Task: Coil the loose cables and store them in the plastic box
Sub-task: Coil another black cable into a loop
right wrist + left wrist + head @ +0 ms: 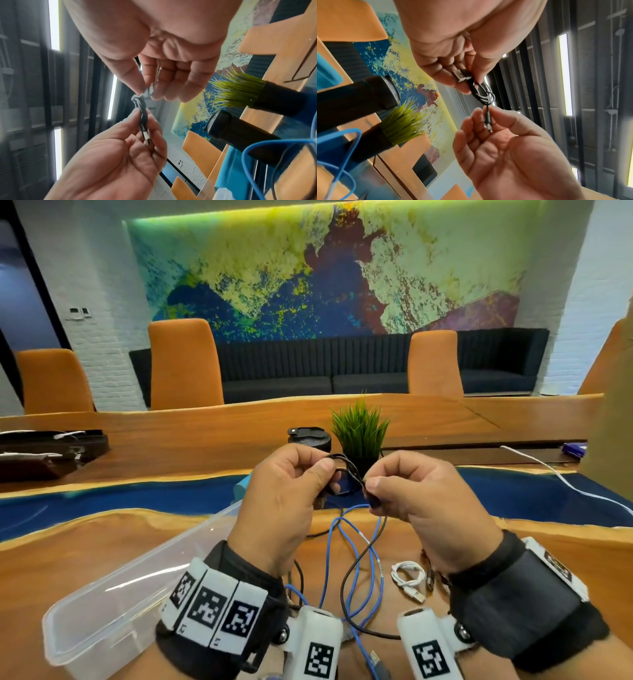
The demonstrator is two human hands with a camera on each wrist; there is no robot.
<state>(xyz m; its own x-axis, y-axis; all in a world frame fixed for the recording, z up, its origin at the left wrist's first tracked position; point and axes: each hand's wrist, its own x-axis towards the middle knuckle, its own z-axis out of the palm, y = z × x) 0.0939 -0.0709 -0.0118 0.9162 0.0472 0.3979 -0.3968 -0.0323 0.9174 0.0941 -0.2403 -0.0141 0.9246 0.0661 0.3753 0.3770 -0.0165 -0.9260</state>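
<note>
Above the table both hands hold a thin black cable (344,472) wound into a small coil. My left hand (327,470) grips the coil; in the left wrist view the left hand (471,82) pinches the coil (483,94) together with its USB plug (460,75). My right hand (371,494) pinches the cable's other small plug end (488,121) just below the coil. A clear plastic box (113,604) lies open and empty at the lower left. A blue cable (356,563), a dark cable (346,587) and a small white coiled cable (409,577) lie on the wood under my hands.
A potted green plant (359,433) and a black lidded cup (310,438) stand just behind my hands. A long white cable (565,484) runs across the table's blue strip at the right. Dark cases (44,450) lie at the far left, with orange chairs beyond the table.
</note>
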